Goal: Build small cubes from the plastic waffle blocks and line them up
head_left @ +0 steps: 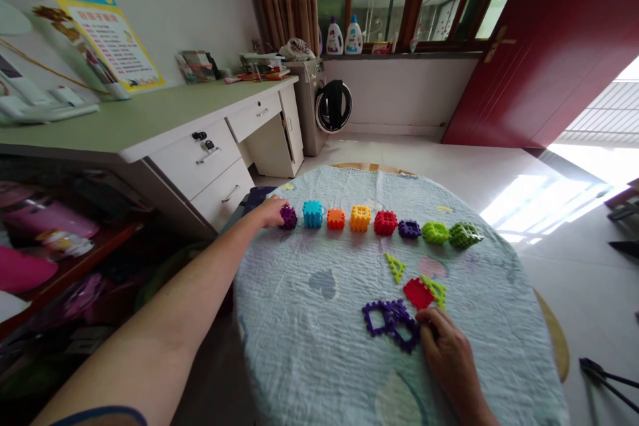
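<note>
Left hand (272,212), fingertips at left of purple toothed cube (289,217), right hand (447,341), fingers bent, beside purple square frames (395,311), pinching unclear for both

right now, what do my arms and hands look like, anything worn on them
The left hand and right hand are gloveless, with no sleeve along either visible forearm. A thin blue band curves across the left arm; strap or hem, unclear.
</note>
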Available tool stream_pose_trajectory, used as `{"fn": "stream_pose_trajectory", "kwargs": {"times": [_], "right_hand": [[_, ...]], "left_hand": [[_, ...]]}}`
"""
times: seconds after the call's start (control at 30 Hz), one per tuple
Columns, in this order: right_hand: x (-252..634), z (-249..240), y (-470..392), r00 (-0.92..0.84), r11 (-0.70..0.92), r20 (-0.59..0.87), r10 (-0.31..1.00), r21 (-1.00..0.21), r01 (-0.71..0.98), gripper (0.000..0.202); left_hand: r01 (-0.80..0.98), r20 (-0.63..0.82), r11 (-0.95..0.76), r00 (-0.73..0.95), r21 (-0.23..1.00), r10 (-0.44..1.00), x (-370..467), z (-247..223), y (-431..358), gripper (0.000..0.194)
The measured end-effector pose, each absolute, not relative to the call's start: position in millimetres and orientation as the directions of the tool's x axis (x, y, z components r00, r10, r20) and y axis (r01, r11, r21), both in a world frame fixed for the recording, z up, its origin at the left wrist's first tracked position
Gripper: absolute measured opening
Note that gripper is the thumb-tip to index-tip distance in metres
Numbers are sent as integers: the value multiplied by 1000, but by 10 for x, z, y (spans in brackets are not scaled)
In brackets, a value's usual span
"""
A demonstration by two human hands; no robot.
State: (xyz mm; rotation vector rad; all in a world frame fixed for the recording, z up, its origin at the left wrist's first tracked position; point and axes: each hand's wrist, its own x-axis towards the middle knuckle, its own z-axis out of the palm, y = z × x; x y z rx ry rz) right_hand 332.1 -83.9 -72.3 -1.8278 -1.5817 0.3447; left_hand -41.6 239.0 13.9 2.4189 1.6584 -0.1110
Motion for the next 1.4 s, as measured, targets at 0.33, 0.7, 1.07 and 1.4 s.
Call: {"fn": "stream_pose_trajectory", "kwargs": {"times": [0.33, 0.7, 1.07, 1.4], "right_hand": [[3319, -706, -838, 229, -19, 242, 943, -647, 762, 16], [3399, -633, -809, 264, -52, 188, 946, -716, 696, 18], [3233, -491, -717, 126, -76, 34, 991, -637, 767, 20], [3498, -382, -797, 183, -107, 47, 982, -660, 743, 22]], "left_hand": [[923, 142, -314, 288, 222, 947, -419, 199, 2071, 59], [695, 339, -462, 319, 552, 885, 511, -598, 326, 20], [735, 305, -434, 314, 521, 899, 570, -624, 324, 14], [743, 286, -426, 319, 516, 904, 575, -608, 315, 14]]}}
